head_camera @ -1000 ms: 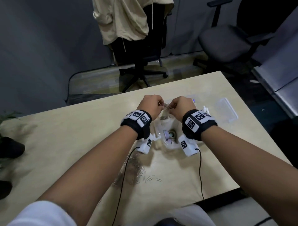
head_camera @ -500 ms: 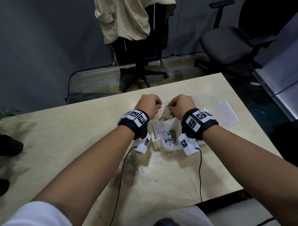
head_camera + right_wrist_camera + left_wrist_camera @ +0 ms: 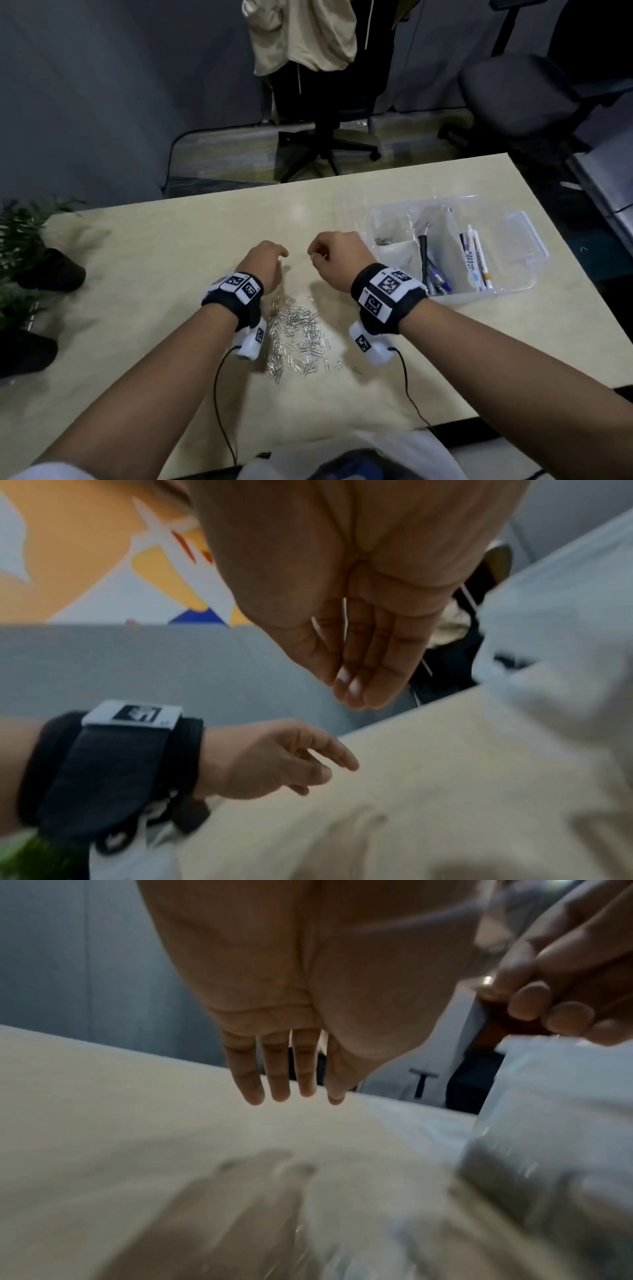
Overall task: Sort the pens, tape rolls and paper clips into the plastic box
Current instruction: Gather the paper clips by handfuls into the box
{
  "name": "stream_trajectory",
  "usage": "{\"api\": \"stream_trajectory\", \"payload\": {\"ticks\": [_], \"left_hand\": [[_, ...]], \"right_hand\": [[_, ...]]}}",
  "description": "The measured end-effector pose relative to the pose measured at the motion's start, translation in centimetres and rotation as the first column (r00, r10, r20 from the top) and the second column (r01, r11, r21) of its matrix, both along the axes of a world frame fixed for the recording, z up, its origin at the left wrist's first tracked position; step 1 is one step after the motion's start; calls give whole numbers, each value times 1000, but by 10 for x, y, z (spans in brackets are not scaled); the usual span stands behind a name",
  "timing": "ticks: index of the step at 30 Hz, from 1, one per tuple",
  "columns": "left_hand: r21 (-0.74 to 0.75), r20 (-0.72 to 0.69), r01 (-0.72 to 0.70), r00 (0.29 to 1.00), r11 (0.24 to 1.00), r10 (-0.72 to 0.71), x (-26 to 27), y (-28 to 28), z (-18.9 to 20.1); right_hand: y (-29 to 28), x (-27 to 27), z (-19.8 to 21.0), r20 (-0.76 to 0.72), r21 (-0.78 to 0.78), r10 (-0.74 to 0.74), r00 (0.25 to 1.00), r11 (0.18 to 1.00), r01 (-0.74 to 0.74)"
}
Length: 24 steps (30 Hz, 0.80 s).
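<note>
Hovering both hands over the table [image 3: 171,274], I read them like this: my left hand [image 3: 267,263] hangs released, fingers slack and pointing down, holding nothing. My right hand [image 3: 337,255] is curled, thumb against the fingertips, and it seems to pinch a single paper clip [image 3: 486,981]. The left wrist view shows a small shiny glint there, but blur keeps me from being sure.

At 6 o'clock from the hands, between my wrists, lies the heap of paper clips [image 3: 298,329], loose on the tabletop and touching neither hand. At 3 o'clock from the right hand, just beside it, sits the plastic box [image 3: 513,291], open. Its pens [image 3: 474,257] lie lengthwise in the right-hand compartments. A small batch of clips [image 3: 383,241] lies in the compartment nearest my right hand. I cannot make out any tape rolls, in the box or on the table.

My judgement is that the pens are done, the tape is unaccounted for, and the clips are barely started, since most of them are on the table and only a few are boxed. What remains is many small trips from heap to box.

Farther out there is a potted plant [image 3: 20,233] at 9 o'clock and an office chair [image 3: 329,113] at 12.
</note>
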<state>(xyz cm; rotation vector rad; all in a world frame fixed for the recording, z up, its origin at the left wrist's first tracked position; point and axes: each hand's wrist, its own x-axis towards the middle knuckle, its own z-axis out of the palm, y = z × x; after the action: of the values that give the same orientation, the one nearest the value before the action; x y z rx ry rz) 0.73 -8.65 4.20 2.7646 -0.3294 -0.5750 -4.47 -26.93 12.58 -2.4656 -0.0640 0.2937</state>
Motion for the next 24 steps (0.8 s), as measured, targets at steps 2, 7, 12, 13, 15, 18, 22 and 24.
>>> {"api": "stream_trajectory", "payload": {"ticks": [2, 7, 12, 13, 15, 18, 22, 24], "left_hand": [[81, -45, 48, 998, 996, -45, -13, 17, -22], [156, -167, 136, 980, 978, -110, -57, 27, -53], [118, -222, 200, 960, 973, -170, -107, 25, -69], [93, -225, 218, 955, 972, -193, -116, 27, -70], [32, -231, 258, 942, 966, -243, -128, 32, -70], [-51, -230, 267, 935, 962, -271, -136, 43, -68], [-18, -113, 155, 981, 988, -156, -130, 70, -70], [35, -115, 128, 986, 991, -123, -128, 87, -71]], "right_hand": [[13, -7, -22, -61, -44, 50, 997, 998, -52], [24, -21, -78, -204, -140, 134, 970, 976, -164], [22, -24, -112, -314, -257, 181, 932, 929, -267], [22, -27, -115, -337, -267, 202, 920, 916, -299], [24, -34, -119, -382, -284, 268, 884, 877, -389], [33, -46, -125, -423, -277, 372, 826, 815, -509], [29, -60, -128, -325, -127, 433, 841, 861, -493], [17, -67, -127, -300, -175, 406, 863, 866, -469]]}}
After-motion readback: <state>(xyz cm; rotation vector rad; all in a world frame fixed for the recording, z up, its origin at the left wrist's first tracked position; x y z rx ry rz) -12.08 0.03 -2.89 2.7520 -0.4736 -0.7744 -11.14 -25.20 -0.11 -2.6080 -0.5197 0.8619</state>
